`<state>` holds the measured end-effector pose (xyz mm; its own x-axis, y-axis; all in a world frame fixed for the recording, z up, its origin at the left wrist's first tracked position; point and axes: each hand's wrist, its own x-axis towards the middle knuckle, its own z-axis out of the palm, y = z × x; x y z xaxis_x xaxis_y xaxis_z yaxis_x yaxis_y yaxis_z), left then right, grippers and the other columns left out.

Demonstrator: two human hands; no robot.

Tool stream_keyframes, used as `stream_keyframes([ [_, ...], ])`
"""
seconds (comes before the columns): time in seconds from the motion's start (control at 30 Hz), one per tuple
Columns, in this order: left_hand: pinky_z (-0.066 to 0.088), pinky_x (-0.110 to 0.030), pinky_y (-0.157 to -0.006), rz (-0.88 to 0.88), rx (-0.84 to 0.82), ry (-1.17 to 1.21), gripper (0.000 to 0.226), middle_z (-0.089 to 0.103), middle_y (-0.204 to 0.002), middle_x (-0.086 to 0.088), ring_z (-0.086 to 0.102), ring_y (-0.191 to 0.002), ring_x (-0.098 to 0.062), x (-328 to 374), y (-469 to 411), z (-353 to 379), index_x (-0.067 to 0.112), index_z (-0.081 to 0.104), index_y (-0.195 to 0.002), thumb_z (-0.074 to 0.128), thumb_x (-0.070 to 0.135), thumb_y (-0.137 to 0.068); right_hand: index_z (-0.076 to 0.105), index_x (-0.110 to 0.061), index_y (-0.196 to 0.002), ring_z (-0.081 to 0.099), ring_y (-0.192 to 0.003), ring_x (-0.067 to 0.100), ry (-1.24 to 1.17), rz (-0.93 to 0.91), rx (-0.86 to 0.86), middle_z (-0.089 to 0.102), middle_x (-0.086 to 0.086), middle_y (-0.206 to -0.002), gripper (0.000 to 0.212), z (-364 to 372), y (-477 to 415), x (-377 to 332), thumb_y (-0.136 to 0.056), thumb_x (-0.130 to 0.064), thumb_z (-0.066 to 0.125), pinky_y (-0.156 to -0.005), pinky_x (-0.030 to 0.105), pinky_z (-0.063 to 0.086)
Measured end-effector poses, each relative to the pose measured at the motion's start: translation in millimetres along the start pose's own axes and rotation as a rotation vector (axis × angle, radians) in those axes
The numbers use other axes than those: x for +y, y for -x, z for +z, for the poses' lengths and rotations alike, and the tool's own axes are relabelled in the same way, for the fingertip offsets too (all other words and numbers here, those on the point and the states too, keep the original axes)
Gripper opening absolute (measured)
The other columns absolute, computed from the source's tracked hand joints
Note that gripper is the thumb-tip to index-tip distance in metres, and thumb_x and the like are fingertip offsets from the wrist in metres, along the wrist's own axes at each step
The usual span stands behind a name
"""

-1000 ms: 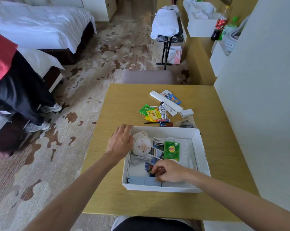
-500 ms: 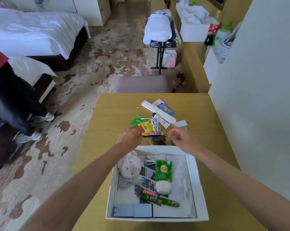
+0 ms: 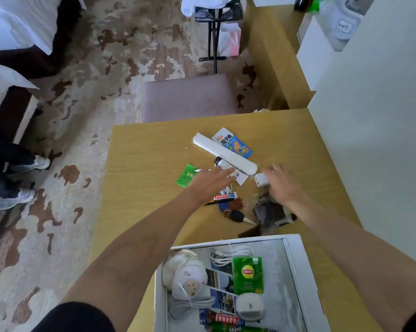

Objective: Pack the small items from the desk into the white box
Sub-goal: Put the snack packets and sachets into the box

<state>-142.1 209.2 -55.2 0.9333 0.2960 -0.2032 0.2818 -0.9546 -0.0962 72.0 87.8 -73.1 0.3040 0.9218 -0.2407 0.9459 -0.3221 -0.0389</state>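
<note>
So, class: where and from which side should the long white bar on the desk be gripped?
Grip the white bar across its narrow width near the middle, coming from above. It lies flat and diagonal; its near end sits over papers by the left hand, so the bare middle is freest.

Bright, even daylight fills the wide-angle view, with soft, faint shadows. Both hands, the left hand and right hand, are smeared by motion blur, fingertips indistinct. Straight lines bow toward the edges. The white box floor below the fingers shows pale glare.

Two green tea packets, one white box.
</note>
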Motion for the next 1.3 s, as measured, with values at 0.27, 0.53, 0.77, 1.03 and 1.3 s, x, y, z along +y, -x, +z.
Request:
stream_keyframes([
  [0.27,0.045,-0.033,-0.081,0.207,0.025,-0.247,0.025,0.059,-0.113,-0.002,0.052,-0.108,-0.023,-17,-21,4,0.018,0.057,-0.117,0.049,0.014,-0.093,0.048,-0.018,-0.129,0.049,-0.117,0.026,-0.119,-0.047,0.133,0.048,0.004,-0.129,0.059,-6,12,6,-0.076,-0.005,0.071,-0.095,0.047,0.046],
  [0.53,0.051,-0.036,-0.072,-0.12,0.511,0.137,0.018,0.07,-0.092,-0.006,0.064,-0.09,-0.029,-4,44,-43,0.013,0.07,-0.092,0.074,0.017,-0.075,0.045,-0.026,-0.119,0.042,-0.094,0.001,-0.585,-0.222,0.326,0.045,-0.008,-0.112,0.037,-50,91,0,-0.088,-0.025,0.063,-0.074,0.01,0.036],
  [0.77,0.053,-0.036,-0.065,-0.309,0.604,0.469,0.021,0.069,-0.1,-0.005,0.062,-0.098,-0.027,71,159,-94,0.01,0.065,-0.104,0.065,0.017,-0.084,0.051,-0.032,-0.12,0.047,-0.108,0.002,-0.692,-0.442,0.186,0.044,-0.014,-0.119,0.048,-65,174,-27,-0.083,-0.01,0.071,-0.086,0.014,0.042],
  [1.03,0.045,-0.031,-0.07,-0.132,0.609,0.179,0.013,0.069,-0.093,0.003,0.06,-0.09,-0.02,153,250,-95,0.017,0.066,-0.099,0.061,0.022,-0.089,0.056,-0.028,-0.12,0.047,-0.104,0.004,-0.601,-0.553,0.066,0.042,-0.018,-0.115,0.043,-55,253,-46,-0.083,-0.013,0.072,-0.082,0.02,0.042],
  [1.3,0.049,-0.036,-0.079,-0.004,-0.018,0.075,0.03,0.07,-0.107,-0.008,0.061,-0.098,-0.027,162,246,-52,0.019,0.055,-0.119,0.055,0.03,-0.091,0.051,-0.031,-0.128,0.051,-0.105,0.008,-0.467,-0.422,-0.112,0.04,-0.017,-0.121,0.043,-40,293,-58,-0.088,-0.026,0.067,-0.086,0.025,0.046],
])
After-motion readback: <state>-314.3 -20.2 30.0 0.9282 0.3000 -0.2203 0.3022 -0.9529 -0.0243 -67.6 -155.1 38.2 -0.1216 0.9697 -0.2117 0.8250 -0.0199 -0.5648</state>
